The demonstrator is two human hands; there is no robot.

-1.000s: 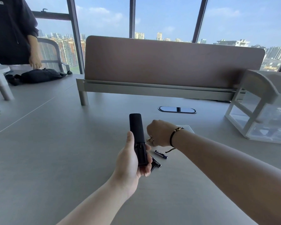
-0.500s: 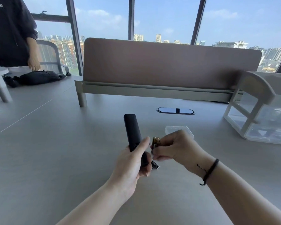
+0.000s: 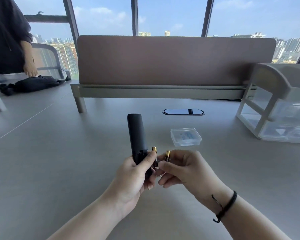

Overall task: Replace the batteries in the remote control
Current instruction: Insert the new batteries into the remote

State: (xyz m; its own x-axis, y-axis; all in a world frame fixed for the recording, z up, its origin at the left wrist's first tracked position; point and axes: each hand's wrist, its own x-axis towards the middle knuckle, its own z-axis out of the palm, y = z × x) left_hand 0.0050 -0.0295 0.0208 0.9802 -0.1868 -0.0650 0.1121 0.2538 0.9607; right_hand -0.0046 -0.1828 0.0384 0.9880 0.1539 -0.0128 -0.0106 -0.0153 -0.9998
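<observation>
Since half a second ago, the right hand [image 3: 185,168] has drawn slightly away from the remote control [image 3: 137,139], and two gold-capped batteries show where one showed before. One battery [image 3: 154,154] stands pinched under the left thumb against the remote's lower side; the second battery [image 3: 167,155] is held in the right hand's fingertips, just beside the first. Whether the two batteries touch is hard to tell, as the fingers crowd them. The left hand [image 3: 133,177] is wrapped around the remote's lower end, holding it nearly upright above the middle of the desk [image 3: 59,170].

That desk is a wide, pale grey surface. Along its far edge runs one brown divider panel [image 3: 175,59] on a grey rail, with one oval cable port [image 3: 183,112] in front of it. One small clear plastic box [image 3: 186,137] lies on the desk beyond the right hand, and one clear drawer unit [image 3: 275,110] stands at the right edge. At the far left corner lies one black bag [image 3: 35,84], with a second person [image 3: 7,37] in dark clothing standing over it. Behind, tall windows show sky and a city skyline.
</observation>
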